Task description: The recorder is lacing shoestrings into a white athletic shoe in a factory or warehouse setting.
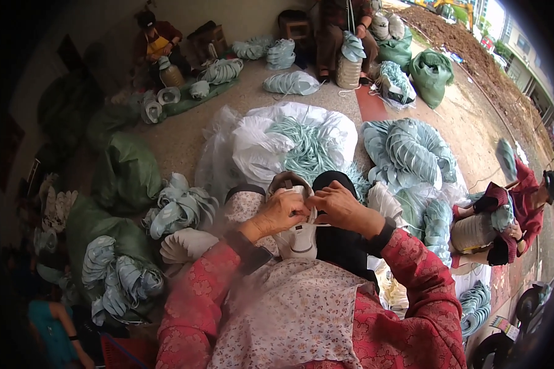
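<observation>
In front of my apron, a whitish shoe upper (297, 242) with a brown-edged opening rests on my lap. My left hand (281, 212) is closed on it, fingers bent against its edge. My right hand (341, 206) is pinched close by, almost touching the left fingertips; what it grips is too small to make out. A thin white cord or strip runs across the piece below the fingers. Just beyond lies a white plastic sack (258, 144) with a tangle of pale green cords (311, 144).
Bundles of light blue shoe pieces (406, 150) lie right, with more pieces (181, 206) left. Green sacks (126, 175) stand left. A person in red (529, 206) sits at right; two others (157, 43) sit at the back. Dirt (449, 40) is heaped far right.
</observation>
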A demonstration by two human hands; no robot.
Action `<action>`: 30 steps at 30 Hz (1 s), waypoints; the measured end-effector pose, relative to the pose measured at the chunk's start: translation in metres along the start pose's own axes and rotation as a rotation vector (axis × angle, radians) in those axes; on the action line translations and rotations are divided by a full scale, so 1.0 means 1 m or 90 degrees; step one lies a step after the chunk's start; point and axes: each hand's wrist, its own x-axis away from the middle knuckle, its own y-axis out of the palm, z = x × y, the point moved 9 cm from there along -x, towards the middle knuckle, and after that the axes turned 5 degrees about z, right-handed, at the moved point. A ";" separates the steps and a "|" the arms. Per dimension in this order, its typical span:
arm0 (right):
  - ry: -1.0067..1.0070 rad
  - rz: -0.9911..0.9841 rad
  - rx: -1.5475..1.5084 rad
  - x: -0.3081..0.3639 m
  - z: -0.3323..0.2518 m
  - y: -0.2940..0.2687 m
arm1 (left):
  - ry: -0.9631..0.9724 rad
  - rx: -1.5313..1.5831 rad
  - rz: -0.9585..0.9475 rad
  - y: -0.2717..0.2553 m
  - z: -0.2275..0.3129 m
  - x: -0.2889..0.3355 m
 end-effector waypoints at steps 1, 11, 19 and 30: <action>-0.001 -0.002 -0.003 -0.003 0.002 0.001 | -0.003 0.001 0.000 0.000 -0.001 0.000; -0.152 0.062 -0.002 0.000 0.000 -0.001 | -0.065 0.012 -0.026 -0.003 -0.001 -0.002; -0.170 0.084 -0.042 0.005 0.005 -0.003 | -0.083 0.019 0.056 -0.023 -0.009 -0.005; -0.154 0.050 -0.166 -0.009 0.002 0.006 | -0.522 -0.547 0.642 -0.484 -0.114 0.323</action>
